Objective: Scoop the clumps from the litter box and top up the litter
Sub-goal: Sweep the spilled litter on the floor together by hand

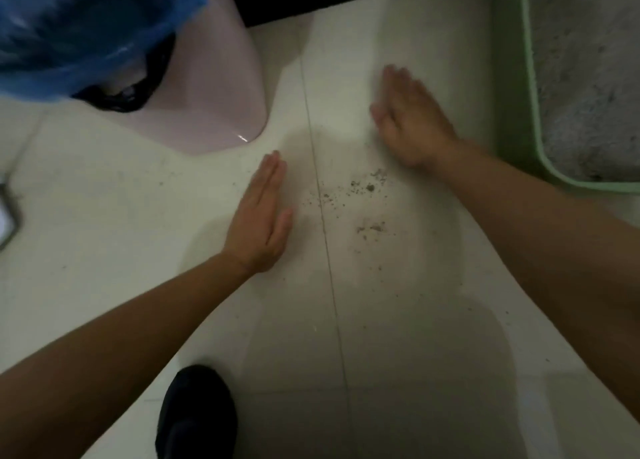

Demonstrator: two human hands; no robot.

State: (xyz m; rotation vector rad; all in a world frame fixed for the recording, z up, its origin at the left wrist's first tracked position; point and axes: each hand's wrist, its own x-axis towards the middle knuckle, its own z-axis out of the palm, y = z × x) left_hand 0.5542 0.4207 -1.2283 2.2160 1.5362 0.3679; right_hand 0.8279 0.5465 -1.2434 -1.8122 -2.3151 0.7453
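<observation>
The spilled litter (367, 187) lies on the floor (138, 199) between the two hands. It sits just right of the left hand (261, 216) and just below the heel of the right hand (410, 119), which is the nearer one. The scatter's long axis runs slantwise, rising toward the right hand's wrist. Both hands stand on edge with the fingers straight and together, gripping nothing; the right is blurred. The green litter box (509, 95) sits just right of the right forearm, and the bin (221, 88) stands past the left fingertips. Judging by this, closing the palms inward would gather the grains.
</observation>
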